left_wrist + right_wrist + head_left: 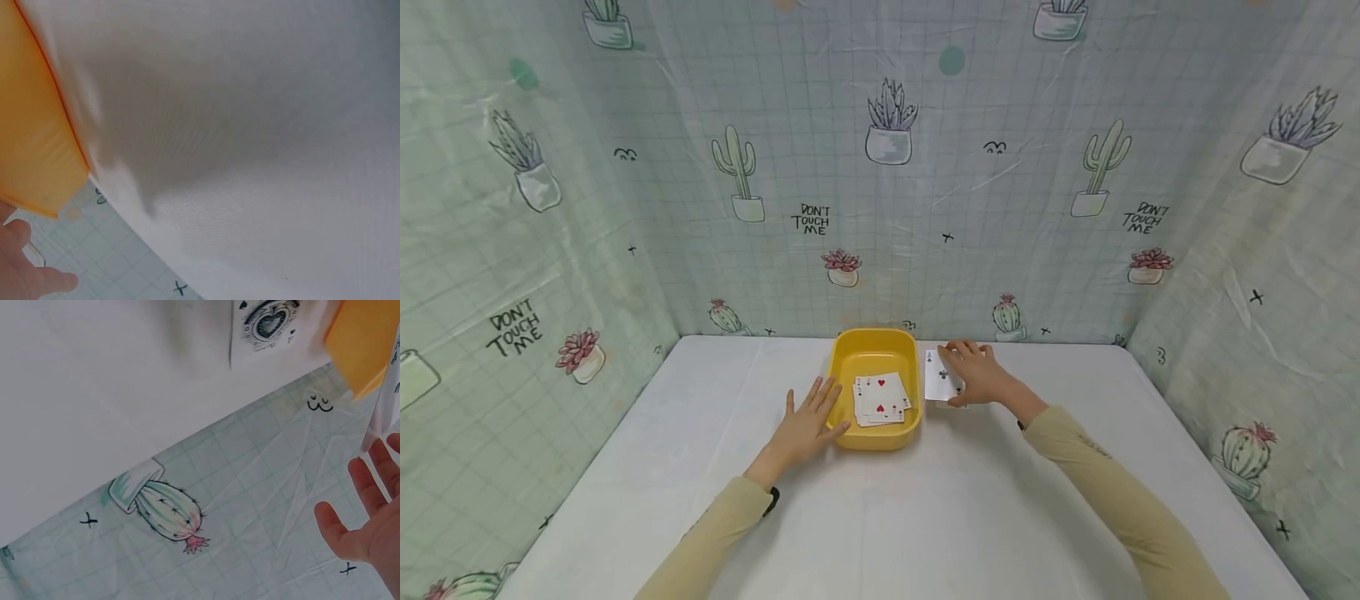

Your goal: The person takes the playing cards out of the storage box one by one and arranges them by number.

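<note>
My right hand (977, 373) pinches an ace of clubs playing card (937, 383) just right of the yellow plastic basin (868, 357). In the right wrist view that card shows edge-on at the fingertips, raised off the table. An ace of spades (265, 325) lies face up on the table below it; in the head view it is mostly hidden under the hand. Several face-up cards (880, 400), red hearts uppermost, overlap in a loose pile inside the basin. With fingers spread and straight, my left hand (805, 429) rests at the basin's left rim.
The basin stands near the far edge of the white table (865, 517). Behind and at both sides hangs a pale green cloth (925, 183) printed with cacti and grid lines, forming walls round the table.
</note>
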Tool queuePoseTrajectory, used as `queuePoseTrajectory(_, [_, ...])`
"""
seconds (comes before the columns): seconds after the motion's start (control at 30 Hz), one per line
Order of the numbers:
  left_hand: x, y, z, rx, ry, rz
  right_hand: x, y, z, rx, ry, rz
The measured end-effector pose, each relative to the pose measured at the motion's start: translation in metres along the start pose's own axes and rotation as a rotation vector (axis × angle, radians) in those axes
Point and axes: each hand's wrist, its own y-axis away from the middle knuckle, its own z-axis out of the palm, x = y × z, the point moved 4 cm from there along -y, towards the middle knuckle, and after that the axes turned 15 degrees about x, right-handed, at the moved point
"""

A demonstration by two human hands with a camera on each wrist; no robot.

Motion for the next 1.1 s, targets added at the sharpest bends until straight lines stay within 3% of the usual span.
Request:
queuePoseTrajectory(0.4, [-0.002,-0.002,0.003,0.019,0.000,0.009,0.038,0.013,-0.001,0.029,0.021,0.028])
queuePoseTrajectory(1.1, [-0.004,-0.001,0.003,0.011,0.002,0.007,0.072,0.031,0.022,-0.097,0.087,0.106])
